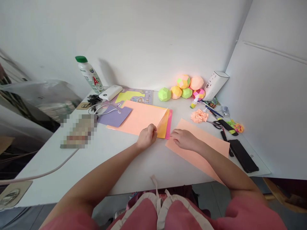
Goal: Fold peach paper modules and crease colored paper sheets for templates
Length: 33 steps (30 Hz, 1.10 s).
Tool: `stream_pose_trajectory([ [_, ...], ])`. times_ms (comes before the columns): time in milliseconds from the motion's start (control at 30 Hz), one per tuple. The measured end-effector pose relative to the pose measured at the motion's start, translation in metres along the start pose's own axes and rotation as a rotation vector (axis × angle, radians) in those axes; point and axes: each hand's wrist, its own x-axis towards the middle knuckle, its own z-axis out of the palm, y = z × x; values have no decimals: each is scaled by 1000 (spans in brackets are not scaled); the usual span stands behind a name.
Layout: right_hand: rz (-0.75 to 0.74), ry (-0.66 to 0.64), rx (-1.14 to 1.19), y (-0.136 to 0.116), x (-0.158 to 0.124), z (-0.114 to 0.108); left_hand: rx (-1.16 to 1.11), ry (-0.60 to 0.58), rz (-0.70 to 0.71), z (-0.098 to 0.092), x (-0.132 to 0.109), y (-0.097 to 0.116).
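My left hand: fingers curled, perhaps pinching stacked peach paper sheets. My right hand: fingers together, flat on loose peach paper sheet, white surface's right side; I'd press evenly.

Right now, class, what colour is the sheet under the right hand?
The sheet is pale orange, flat under the right hand; head view.

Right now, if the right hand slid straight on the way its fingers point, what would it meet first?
Probably the pink sheet, lying just past the right hand; the left hand sits further on.
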Motion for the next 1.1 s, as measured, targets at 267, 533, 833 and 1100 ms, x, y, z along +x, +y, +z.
stream_pose_trajectory([
  [267, -50, 148, 52, 23, 49, 36, -107, 160, -191, -3, 4, 1],
  [533, -181, 370, 249, 48, 47, 61, -136, 15, -115, 2, 2, -6],
  [833, -272, 535, 289, 46, 52, 67, -103, -240, -64, -6, 7, 1],
  [1100, -307, 556, 291, 46, 54, 65, -131, -263, -140, -3, 10, -10],
])
